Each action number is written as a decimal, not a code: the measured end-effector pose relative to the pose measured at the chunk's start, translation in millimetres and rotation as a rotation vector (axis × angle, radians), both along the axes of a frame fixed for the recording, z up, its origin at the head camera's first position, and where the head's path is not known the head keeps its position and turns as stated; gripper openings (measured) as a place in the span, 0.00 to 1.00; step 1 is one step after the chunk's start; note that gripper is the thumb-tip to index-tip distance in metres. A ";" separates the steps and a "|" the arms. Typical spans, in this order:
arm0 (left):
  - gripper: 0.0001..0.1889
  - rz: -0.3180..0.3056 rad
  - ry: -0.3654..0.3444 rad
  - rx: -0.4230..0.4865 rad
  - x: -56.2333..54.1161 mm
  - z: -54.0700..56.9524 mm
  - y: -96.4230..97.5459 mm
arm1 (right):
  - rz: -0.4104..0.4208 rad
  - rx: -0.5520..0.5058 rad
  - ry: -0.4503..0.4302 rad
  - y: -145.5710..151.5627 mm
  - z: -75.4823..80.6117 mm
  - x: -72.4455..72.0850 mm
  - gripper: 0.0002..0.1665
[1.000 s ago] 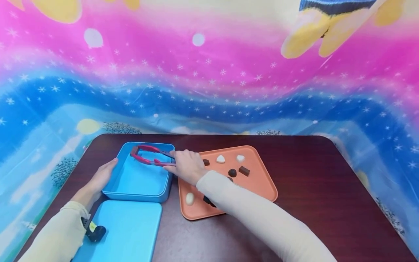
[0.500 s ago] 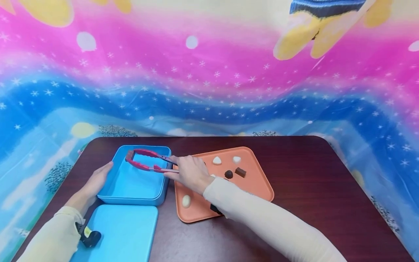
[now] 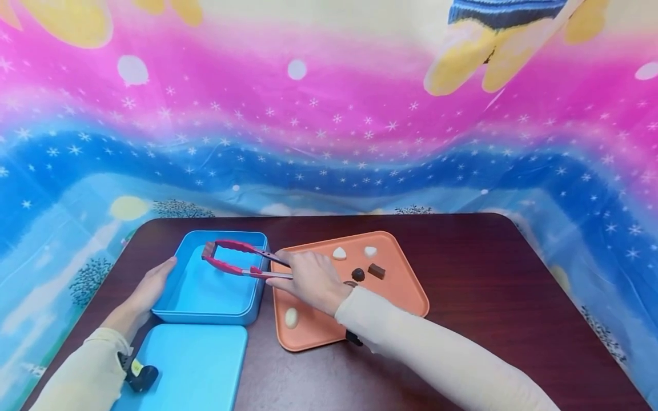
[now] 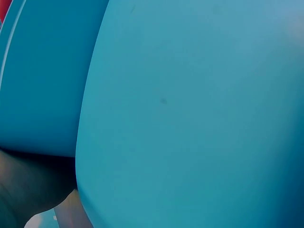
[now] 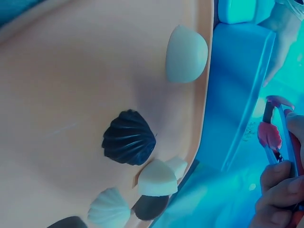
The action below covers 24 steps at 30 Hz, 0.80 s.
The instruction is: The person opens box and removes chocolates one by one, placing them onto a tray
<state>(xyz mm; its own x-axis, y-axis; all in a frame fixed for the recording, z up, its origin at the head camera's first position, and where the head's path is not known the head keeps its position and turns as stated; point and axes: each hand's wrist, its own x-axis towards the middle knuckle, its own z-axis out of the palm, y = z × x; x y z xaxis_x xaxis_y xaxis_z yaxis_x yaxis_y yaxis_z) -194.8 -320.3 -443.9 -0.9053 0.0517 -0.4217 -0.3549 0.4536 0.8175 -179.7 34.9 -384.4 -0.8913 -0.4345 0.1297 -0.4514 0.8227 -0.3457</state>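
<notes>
My right hand (image 3: 313, 281) grips a pair of red-tipped tongs (image 3: 226, 267). Between the tong tips is a brown chocolate piece (image 3: 208, 251), over the left part of the open blue box (image 3: 205, 317). My left hand (image 3: 153, 285) lies along the box's left wall with its fingers extended. To the right, the orange tray (image 3: 401, 297) bears dark and white chocolates, among them a brown bar (image 3: 376, 271) and a white oval one (image 3: 291, 318). In the right wrist view, a dark shell-shaped chocolate (image 5: 129, 137) shows its ridges. The right forearm hides part of the tray.
The blue lid (image 3: 195, 365) lies flat in front of the box, beneath the left wrist, and fills much of the left wrist view. Box, lid and tray are on a dark brown table (image 3: 478, 285). A printed cloth (image 3: 329, 114) hangs behind it.
My right hand has drawn a little to the right and nearer, and the tongs with the chocolate piece have shifted slightly with it. The left hand stays at the box wall. The head view has tilted slightly.
</notes>
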 end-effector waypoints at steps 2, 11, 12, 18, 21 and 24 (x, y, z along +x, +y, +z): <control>0.42 -0.002 -0.001 0.000 0.1 0.3 0.3 | 0.005 -0.005 0.000 3.7 0.7 1.7 0.32; 0.43 -0.006 -0.008 0.006 -0.3 0.5 0.3 | -0.042 -0.028 -0.060 19.0 5.9 10.8 0.34; 0.43 -0.008 -0.007 0.006 -0.4 0.3 0.2 | -0.047 -0.028 -0.058 20.9 6.5 11.9 0.34; 0.43 -0.015 -0.008 -0.002 -0.4 0.3 -0.3 | -0.050 -0.025 -0.046 33.9 8.7 18.2 0.34; 0.44 -0.015 -0.010 0.003 0.0 0.3 -0.1 | -0.052 -0.029 -0.047 39.7 8.8 21.6 0.34; 0.44 -0.015 -0.009 0.005 0.3 0.8 -0.2 | -0.060 -0.031 -0.047 44.9 8.8 24.6 0.35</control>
<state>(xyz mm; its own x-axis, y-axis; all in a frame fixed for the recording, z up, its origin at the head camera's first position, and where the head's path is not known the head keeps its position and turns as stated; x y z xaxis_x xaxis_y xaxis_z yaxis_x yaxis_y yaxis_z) -194.5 -320.6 -443.1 -0.9007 0.0676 -0.4292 -0.3549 0.4553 0.8165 -155.1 79.8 -375.7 -0.9209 -0.3769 0.0997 -0.3845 0.8363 -0.3907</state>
